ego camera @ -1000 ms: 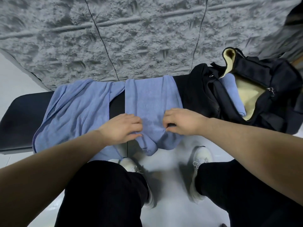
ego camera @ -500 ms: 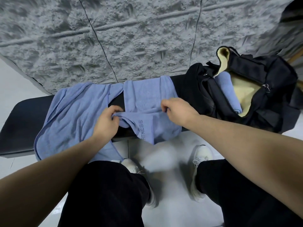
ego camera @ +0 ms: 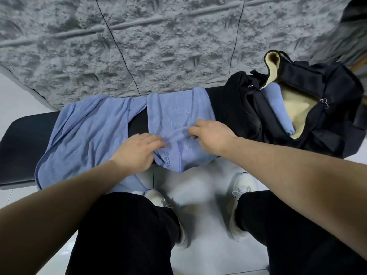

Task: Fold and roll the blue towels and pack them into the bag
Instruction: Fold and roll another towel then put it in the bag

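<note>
Blue rolled towel [ego camera: 279, 110] already lies inside the black duffel bag [ego camera: 325, 108] at right; a folded towel [ego camera: 178, 116] on the tabletop [ego camera: 17, 147] is pinched by left hand [ego camera: 137, 151] and right hand [ego camera: 212, 135], roll barely begun, while a third towel [ego camera: 89, 135] lies unfolded at left.

On the bench [ego camera: 17, 139], two towels [ego camera: 178, 114] lie left of the bag [ego camera: 327, 92] holding another.
</note>
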Available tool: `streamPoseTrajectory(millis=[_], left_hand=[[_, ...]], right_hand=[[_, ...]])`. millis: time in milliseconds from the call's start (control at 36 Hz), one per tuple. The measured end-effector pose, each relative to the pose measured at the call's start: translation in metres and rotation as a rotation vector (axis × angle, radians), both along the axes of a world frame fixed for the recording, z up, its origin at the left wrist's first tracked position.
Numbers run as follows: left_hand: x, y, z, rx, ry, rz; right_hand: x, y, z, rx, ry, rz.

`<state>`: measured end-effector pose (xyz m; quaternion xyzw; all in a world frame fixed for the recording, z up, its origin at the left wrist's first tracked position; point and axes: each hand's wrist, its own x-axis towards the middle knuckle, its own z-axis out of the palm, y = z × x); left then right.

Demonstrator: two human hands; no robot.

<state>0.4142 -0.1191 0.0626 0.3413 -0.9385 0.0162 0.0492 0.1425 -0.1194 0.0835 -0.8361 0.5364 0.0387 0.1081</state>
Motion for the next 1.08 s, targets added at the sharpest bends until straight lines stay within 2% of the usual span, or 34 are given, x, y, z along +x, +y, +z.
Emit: streamPoseTrajectory(millis=[111, 167, 222, 250, 333, 417, 472, 694, 833, 944, 1083], left_hand=[[-0.010, 0.005, 0.011, -0.020, 0.001, 0.063], [-0.017, 0.005, 0.018, -0.018, 0.022, 0.089], [-0.026, 0.006, 0.027, 0.033, 0.077, 0.240], [-0.030, 0.005, 0.031, 0.121, 0.104, 0.367], [-0.035, 0.001, 0.034, 0.415, 0.346, 0.652], [-0.032, -0.002, 0.032, 0.565, 0.654, 0.785], [-0.029, 0.001, 0.032, 0.625, 0.758, 0.853], [-0.028, 0.014, 0.037, 0.593, 0.832, 0.824], [-0.028, 0.016, 0.042, 0.604, 0.686, 0.792], [-0.028, 0.019, 0.043, 0.558, 0.575, 0.774], [-0.029, 0.026, 0.051, 0.510, 0.506, 0.779]], right_hand=[[-0.002, 0.006, -0.011, -0.085, -0.071, 0.038], [-0.003, 0.009, -0.012, -0.062, -0.041, 0.072], [-0.002, 0.015, -0.006, -0.007, 0.027, 0.073], [-0.001, 0.018, -0.002, 0.010, 0.071, 0.076], [0.000, 0.026, 0.001, 0.026, 0.163, 0.101], [0.003, 0.031, -0.002, 0.006, 0.242, 0.085], [0.005, 0.031, -0.005, -0.019, 0.244, 0.059], [0.006, 0.036, -0.002, -0.145, 0.085, 0.051], [-0.006, 0.032, 0.000, -0.256, -0.058, -0.006], [-0.007, 0.032, 0.008, -0.181, -0.270, -0.054], [-0.004, 0.039, 0.025, 0.008, -0.639, -0.268]])
